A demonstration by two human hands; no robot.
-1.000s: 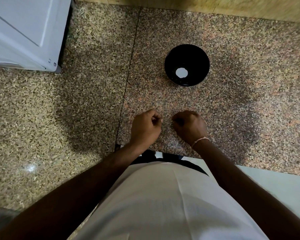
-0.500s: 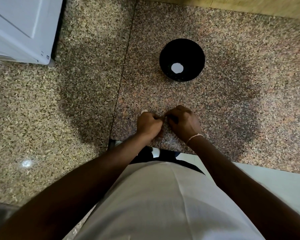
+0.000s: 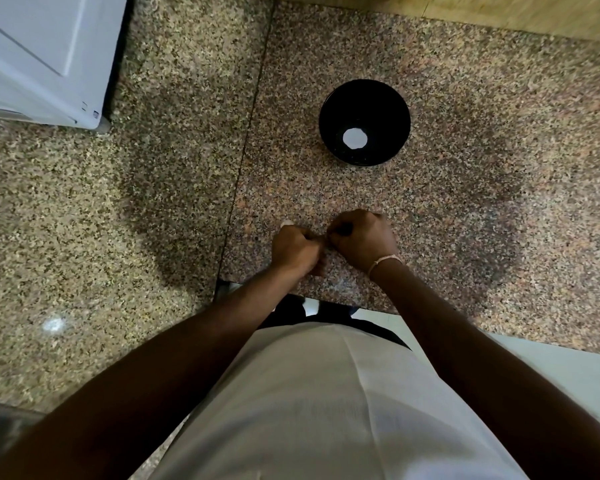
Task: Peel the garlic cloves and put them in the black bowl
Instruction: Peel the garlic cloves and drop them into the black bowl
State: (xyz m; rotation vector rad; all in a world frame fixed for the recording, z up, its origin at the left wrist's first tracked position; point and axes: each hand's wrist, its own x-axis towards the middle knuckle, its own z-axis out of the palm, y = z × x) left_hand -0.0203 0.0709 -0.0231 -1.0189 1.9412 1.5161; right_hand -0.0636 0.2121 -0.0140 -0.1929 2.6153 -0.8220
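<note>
Garlic clove [image 3: 287, 223], a pale bit, peeks out past my left hand [image 3: 297, 249], fingers curled tight around it. My right hand [image 3: 362, 239] meets it knuckle to knuckle, fingers curled too; what they pinch, I can't tell. Both sit low over the speckled table [image 3: 153, 202]. Black bowl [image 3: 365, 122] stands well beyond, upright.

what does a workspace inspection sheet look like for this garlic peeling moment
surface: speckled stone counter, seam running down it
job's things: black bowl upright beyond the hands, one white spot at its bottom; garlic hidden inside the hands
clutter: nothing seen
grips: left hand and right hand curled, knuckles up, fingertips meeting over something too small to make out
cables: nothing seen
surroundings: white appliance far left, wooden strip along the far edge
</note>
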